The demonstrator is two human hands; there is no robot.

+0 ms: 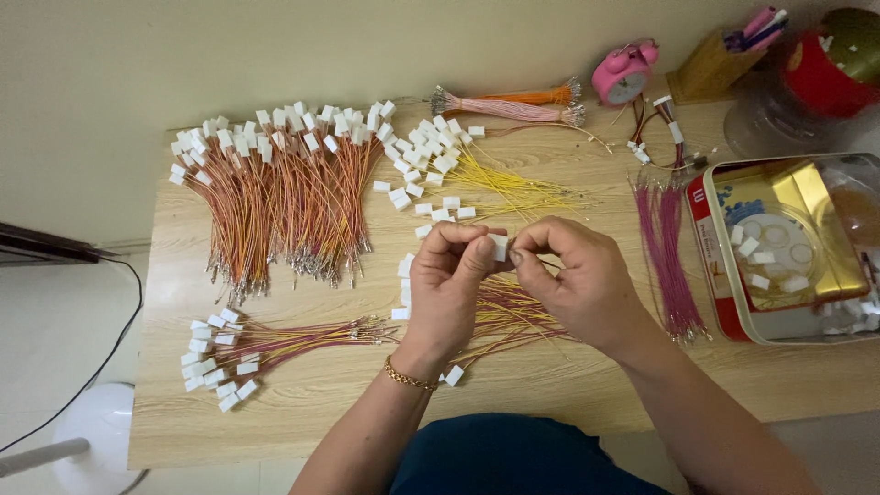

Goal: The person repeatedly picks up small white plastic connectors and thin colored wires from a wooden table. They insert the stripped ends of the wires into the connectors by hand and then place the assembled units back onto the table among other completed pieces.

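Now white connector (498, 246) pinched between both hands (513, 275).

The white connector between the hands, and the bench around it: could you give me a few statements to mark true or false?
1. Both hands pinch one small white connector between them. True: the left hand and right hand meet on it above the table.
2. The pink alarm clock lies in the tin. False: it stands at the table's back edge; the open tin holds loose white connectors.
3. The largest bundle of finished wires lies at the back left. True.
4. The loose magenta wires lie left of the hands. False: they lie to the right, beside the tin.
5. The left wrist wears a gold bracelet. True.
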